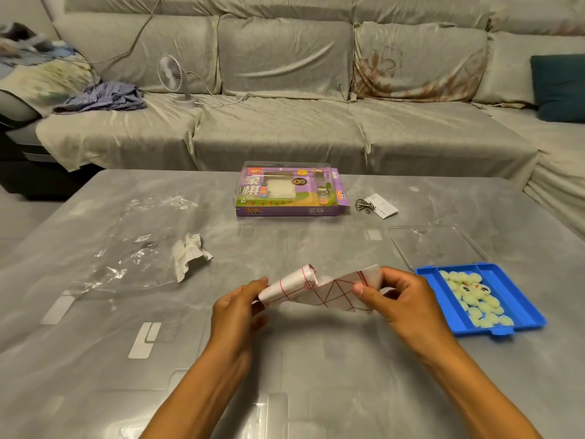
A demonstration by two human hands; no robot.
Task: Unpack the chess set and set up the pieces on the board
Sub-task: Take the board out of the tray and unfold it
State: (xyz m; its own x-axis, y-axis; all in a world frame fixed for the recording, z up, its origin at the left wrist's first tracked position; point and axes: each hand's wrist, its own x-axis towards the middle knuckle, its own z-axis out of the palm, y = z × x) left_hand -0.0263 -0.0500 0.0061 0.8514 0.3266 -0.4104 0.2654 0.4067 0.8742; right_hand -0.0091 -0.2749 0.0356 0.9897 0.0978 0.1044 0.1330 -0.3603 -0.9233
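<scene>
A folded paper chess board [329, 291], white with red grid lines, is held just above the grey table [285, 359] near its front middle. My left hand [237, 308] pinches its rolled left end. My right hand [402, 299] pinches its right edge between thumb and fingers. To the right lies a blue tray [512, 299] holding several pale round chess pieces [474, 296], most face down, two showing printed characters. The purple chess-set box [291, 191] lies at the table's far middle.
A clear plastic lid [437, 245] lies behind the blue tray. A metal ring puzzle with a paper slip [376, 205] sits right of the box. A crumpled clear bag [133, 242] and a crumpled paper scrap [190, 255] lie at left. A sofa with a small fan [174, 77] stands beyond.
</scene>
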